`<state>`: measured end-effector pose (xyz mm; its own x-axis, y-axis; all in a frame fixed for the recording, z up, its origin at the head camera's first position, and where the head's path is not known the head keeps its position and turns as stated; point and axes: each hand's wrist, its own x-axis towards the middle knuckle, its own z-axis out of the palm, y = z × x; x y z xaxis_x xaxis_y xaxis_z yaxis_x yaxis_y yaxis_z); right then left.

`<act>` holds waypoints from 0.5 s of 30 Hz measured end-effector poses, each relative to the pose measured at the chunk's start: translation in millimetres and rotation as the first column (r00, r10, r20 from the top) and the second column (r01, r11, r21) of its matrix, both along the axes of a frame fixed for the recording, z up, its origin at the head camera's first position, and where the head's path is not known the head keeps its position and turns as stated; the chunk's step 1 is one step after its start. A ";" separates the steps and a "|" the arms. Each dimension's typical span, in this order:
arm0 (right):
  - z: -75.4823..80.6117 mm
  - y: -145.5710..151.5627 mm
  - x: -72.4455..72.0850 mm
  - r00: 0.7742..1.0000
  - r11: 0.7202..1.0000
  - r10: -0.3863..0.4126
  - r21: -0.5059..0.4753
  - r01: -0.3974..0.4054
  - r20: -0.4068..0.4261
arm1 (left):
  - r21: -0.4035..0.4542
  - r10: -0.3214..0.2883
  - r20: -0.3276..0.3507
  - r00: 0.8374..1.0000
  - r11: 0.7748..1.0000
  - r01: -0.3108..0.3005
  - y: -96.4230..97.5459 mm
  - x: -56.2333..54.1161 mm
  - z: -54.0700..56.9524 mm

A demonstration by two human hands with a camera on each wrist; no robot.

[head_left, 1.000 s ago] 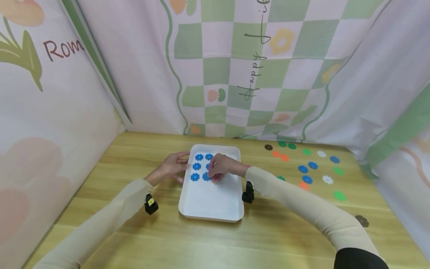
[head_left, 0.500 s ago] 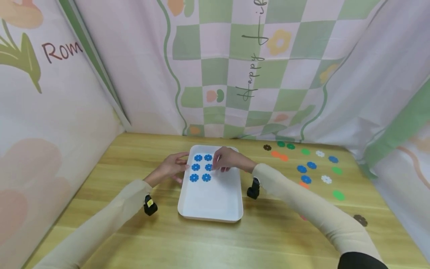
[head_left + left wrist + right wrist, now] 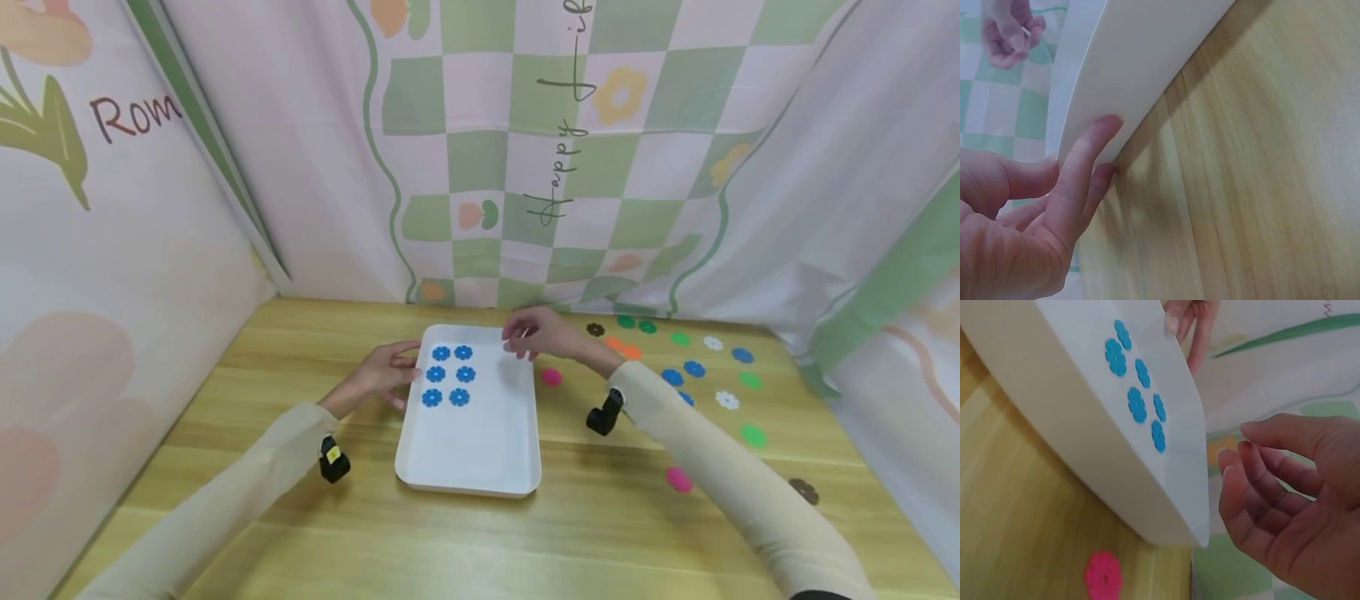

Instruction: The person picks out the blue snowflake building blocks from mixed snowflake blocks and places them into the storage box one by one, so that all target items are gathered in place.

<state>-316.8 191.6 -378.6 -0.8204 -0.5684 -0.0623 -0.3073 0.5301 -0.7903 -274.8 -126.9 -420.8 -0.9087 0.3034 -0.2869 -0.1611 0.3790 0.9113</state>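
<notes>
A white tray (image 3: 468, 450) stands on the table, with several blue flower-shaped discs (image 3: 459, 397) in two columns on its left part. My left hand (image 3: 375, 375) is at the tray's left side. In the left wrist view, its thumb lies at the rim and its fingers (image 3: 1088, 147) rest on the outer wall, holding the edge lightly. My right hand (image 3: 543, 332) hovers over the tray's far right corner. In the right wrist view, its fingers (image 3: 1257, 481) are loosely bent with nothing between them.
Pink discs (image 3: 552, 377) lie to the tray's right. Farther right are scattered blue discs (image 3: 694, 368), white discs (image 3: 727, 400), green discs (image 3: 753, 436), orange discs (image 3: 624, 348) and brown discs (image 3: 804, 491). A patterned curtain (image 3: 480, 167) hangs behind the table.
My right hand has lifted off the blue discs and moved right and away to the tray's far right corner, uncovering the right column. My left hand has stayed at the tray's edge.
</notes>
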 end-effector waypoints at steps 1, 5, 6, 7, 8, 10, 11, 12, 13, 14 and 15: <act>-0.3 6.3 -1.2 1.000 1.000 -0.006 -0.010 0.006 -0.010 | 0.001 0.001 0.002 1.000 1.000 -0.001 0.0 -0.3 -0.3; -2.9 36.0 -6.0 0.998 0.997 -0.058 -0.060 0.057 -0.019 | -0.002 0.006 0.009 1.000 1.000 -0.006 0.1 -1.0 -0.8; -3.7 44.1 -6.9 0.997 0.995 -0.070 -0.067 0.068 -0.022 | -0.001 0.006 0.010 1.000 1.000 -0.006 0.1 -1.2 -1.1; -4.4 52.5 -7.1 0.996 0.993 -0.086 -0.079 0.084 -0.020 | 0.001 0.007 0.011 1.000 1.000 -0.007 0.0 -1.4 -1.3; -4.7 60.8 -7.1 0.995 0.991 -0.100 -0.085 0.099 -0.015 | 0.001 0.007 0.011 1.000 1.000 -0.007 0.0 -1.5 -1.3; -4.3 77.1 -5.6 0.991 0.989 -0.130 -0.080 0.128 -0.014 | 0.005 0.007 0.011 1.000 1.000 -0.007 0.0 -1.6 -1.7; -4.5 85.3 -5.1 0.989 0.987 -0.144 -0.072 0.142 -0.015 | 0.004 0.007 0.010 1.000 1.000 -0.007 -0.2 -1.4 -1.6; -4.8 93.1 -4.7 0.987 0.985 -0.160 -0.064 0.159 -0.012 | 0.005 0.008 0.009 1.000 1.000 -0.008 -0.3 -1.2 -1.4; -5.6 100.5 -4.6 0.984 0.983 -0.176 -0.058 0.175 -0.012 | 0.002 0.009 0.009 1.000 1.000 -0.009 -0.3 -1.1 -1.3; -5.9 107.6 -4.2 0.982 0.981 -0.188 -0.051 0.187 -0.015 | 0.000 0.010 0.008 1.000 1.000 -0.010 -0.3 -0.9 -1.3; -6.5 114.4 -3.9 0.980 0.979 -0.198 -0.047 0.197 -0.017 | 0.000 0.010 0.008 1.000 1.000 -0.010 -0.2 -0.8 -1.3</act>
<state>-320.7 306.0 -385.0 -0.9175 -0.3970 -0.0219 -0.2170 0.5460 -0.8092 -275.6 -127.2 -422.1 -0.9095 0.2941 -0.2938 -0.1720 0.3773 0.9100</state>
